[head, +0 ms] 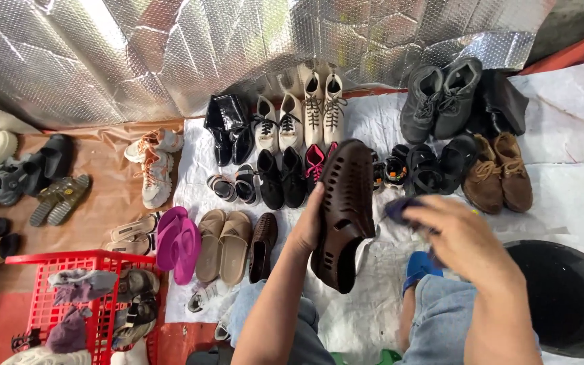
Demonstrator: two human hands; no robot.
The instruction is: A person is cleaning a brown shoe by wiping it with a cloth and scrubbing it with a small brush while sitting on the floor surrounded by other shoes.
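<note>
My left hand (307, 226) grips the brown shoe (343, 213) upright; my right hand (457, 240), just right of it, pinches a dark cloth (400, 208), wiping.

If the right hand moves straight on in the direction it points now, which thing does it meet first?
The right hand, gripping a dark blurred object, points left toward the dark brown perforated shoe held up by the left hand. It would probably meet that shoe first, though depth is unclear.
</note>
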